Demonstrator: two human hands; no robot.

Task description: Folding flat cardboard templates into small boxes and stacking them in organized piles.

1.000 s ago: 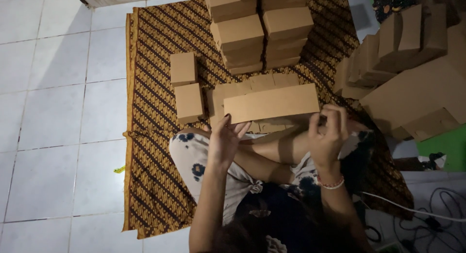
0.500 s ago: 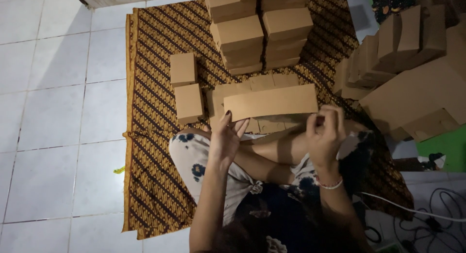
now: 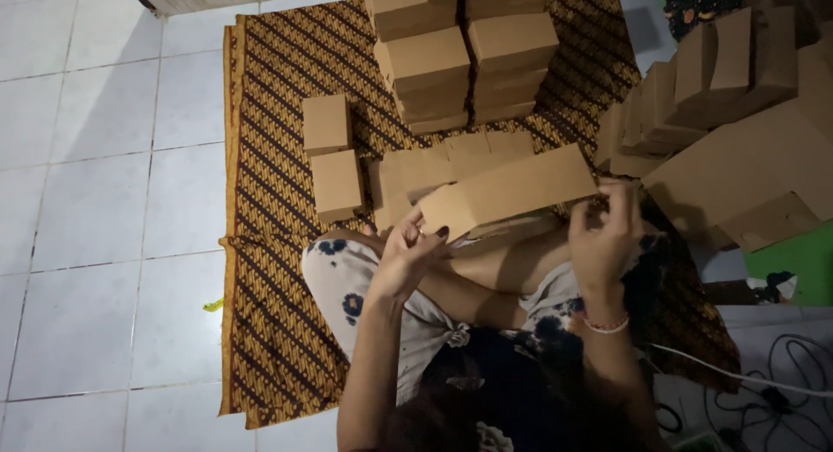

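I hold a long brown cardboard box [image 3: 521, 192] above my lap, tilted with its right end higher. My left hand [image 3: 408, 252] grips its lower left end, fingers curled around the corner. My right hand [image 3: 607, 235] grips the right end from below and behind. Under the box lie flat and partly folded cardboard pieces [image 3: 434, 170]. Two small finished boxes [image 3: 330, 153] sit one behind the other on the patterned brown mat [image 3: 269, 244] to my left.
Two tall stacks of finished boxes [image 3: 468, 53] stand ahead on the mat. Folded cardboard blanks [image 3: 720, 114] lean in a pile at the right. White floor tiles [image 3: 104, 200] lie left; cables [image 3: 781, 383] and a green object [image 3: 798, 261] are at the right.
The long box has tilted, its left end dropping and right end rising. My left hand shifted lower on the left end; my right hand stays on the right end.
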